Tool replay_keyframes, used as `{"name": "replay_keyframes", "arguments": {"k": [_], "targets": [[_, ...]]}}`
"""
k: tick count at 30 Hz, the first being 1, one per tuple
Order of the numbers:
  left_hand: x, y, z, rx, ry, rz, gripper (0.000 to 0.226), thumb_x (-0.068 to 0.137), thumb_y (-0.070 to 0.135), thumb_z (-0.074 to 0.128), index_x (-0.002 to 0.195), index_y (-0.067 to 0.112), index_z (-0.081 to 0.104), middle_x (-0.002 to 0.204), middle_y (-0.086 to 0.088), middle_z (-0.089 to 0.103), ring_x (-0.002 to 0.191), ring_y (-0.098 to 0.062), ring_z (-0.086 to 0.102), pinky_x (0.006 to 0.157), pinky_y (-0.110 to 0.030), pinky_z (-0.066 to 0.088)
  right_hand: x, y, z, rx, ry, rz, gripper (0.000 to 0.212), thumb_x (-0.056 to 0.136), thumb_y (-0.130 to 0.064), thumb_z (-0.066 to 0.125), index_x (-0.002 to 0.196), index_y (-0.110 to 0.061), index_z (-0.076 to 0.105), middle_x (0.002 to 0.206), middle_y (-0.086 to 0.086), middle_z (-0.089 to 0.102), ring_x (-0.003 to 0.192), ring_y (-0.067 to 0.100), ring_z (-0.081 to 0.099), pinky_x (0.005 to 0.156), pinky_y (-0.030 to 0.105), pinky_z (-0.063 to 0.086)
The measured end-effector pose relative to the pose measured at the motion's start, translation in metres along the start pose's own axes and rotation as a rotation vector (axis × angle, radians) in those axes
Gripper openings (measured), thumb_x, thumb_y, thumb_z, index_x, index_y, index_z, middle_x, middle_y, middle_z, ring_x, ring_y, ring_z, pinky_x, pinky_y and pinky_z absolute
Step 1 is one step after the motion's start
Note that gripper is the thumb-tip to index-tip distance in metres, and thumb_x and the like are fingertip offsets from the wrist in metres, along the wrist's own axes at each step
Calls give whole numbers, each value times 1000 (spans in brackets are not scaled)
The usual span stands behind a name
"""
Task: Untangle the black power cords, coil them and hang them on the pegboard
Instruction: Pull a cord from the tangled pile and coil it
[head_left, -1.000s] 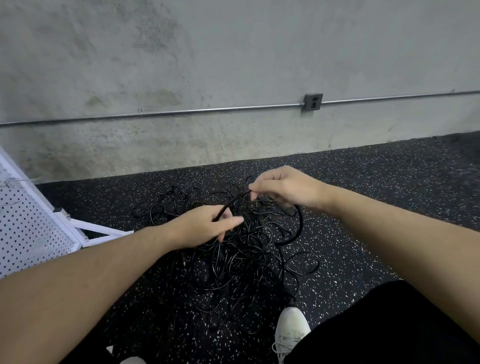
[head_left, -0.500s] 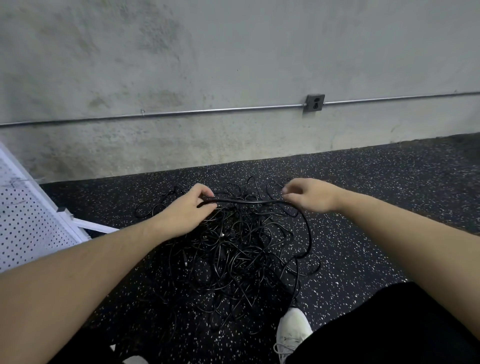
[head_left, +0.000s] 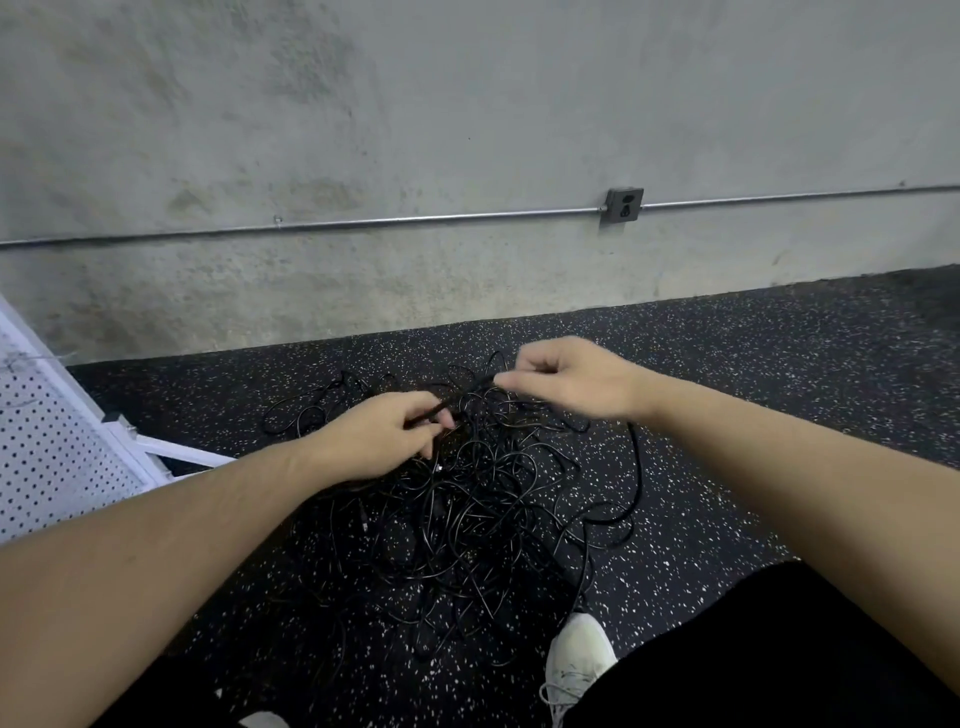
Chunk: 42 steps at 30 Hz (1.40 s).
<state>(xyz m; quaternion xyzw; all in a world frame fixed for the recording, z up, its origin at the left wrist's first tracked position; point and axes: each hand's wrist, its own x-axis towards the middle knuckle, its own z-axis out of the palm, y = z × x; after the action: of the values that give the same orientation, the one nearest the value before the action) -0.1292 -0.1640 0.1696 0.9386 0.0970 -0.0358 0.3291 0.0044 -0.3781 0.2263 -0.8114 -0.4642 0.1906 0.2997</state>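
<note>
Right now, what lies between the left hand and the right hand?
In the head view, a short stretch of black cord runs between the left hand and the right hand, above the tangled pile.

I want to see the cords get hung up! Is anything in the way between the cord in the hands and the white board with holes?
Yes. The cord pinched by the left hand and right hand runs into the tangled pile on the floor. Otherwise only bare floor shows before the pegboard at left.

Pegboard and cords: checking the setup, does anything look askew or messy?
Yes. The black cords lie in one knotted heap on the floor, none coiled. The white pegboard stands tilted at the left, nothing visibly hanging on it.
</note>
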Motion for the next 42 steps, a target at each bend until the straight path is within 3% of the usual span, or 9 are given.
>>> {"name": "replay_keyframes", "arguments": {"k": [4,8,13,17,22,27,33,37,42], "targets": [[-8,-26,-4,26,-40,-96,23,105,23,53,101,39,69,97,23,74,68,-7,63,67,-25,51,-10,16,-19,358,165,57,41,94,-44,66,64,-25,44,56,-7,37,48,12,27,48,17,30],[-10,-26,-2,-32,-35,-81,20,107,37,48,105,33,68,92,18,74,45,-4,42,47,-20,37,-11,34,-22,430,270,187,41,96,-43,65,64,-25,46,56,-6,41,50,14,31,51,27,28],[-2,-4,2,-264,79,-14,24,111,29,39,109,27,63,75,4,63,76,-20,71,80,-42,61,-19,55,-20,100,110,369,23,102,-34,58,111,-14,64,87,3,71,66,13,57,60,22,47],[-1,19,6,-222,108,105,23,110,32,39,109,36,63,68,1,55,71,-28,65,77,-44,56,-18,38,-12,-25,-22,317,34,101,-32,60,134,-28,52,121,6,67,94,25,67,83,40,54],[2,43,6,-119,153,167,16,107,35,48,103,34,63,67,4,58,55,-1,53,60,-18,42,-7,0,-1,55,-43,84,19,101,-31,60,114,-19,66,78,-9,67,56,-9,57,52,5,39],[1,44,4,-232,168,148,17,105,34,52,99,24,63,81,6,74,62,-7,58,70,-26,48,0,-8,2,82,79,-26,26,102,-35,58,102,-12,70,54,-16,50,43,-2,42,49,10,33],[-2,5,5,-198,85,-48,29,109,39,42,99,31,68,86,5,73,58,-11,55,64,-34,52,2,9,-14,609,275,6,25,105,-30,51,86,-16,62,62,-9,47,56,10,41,61,26,39],[0,-1,4,-400,155,-81,24,106,49,43,113,34,60,123,19,68,116,0,61,113,-42,43,2,22,-17,744,265,13,30,105,-21,47,76,-17,54,64,-4,43,57,13,36,59,28,33],[4,23,10,-355,133,36,55,103,31,59,152,28,33,156,8,45,140,-7,44,122,-37,32,-5,21,-10,606,84,25,28,106,-13,44,85,-13,62,63,-5,38,57,12,30,58,28,27]]}}
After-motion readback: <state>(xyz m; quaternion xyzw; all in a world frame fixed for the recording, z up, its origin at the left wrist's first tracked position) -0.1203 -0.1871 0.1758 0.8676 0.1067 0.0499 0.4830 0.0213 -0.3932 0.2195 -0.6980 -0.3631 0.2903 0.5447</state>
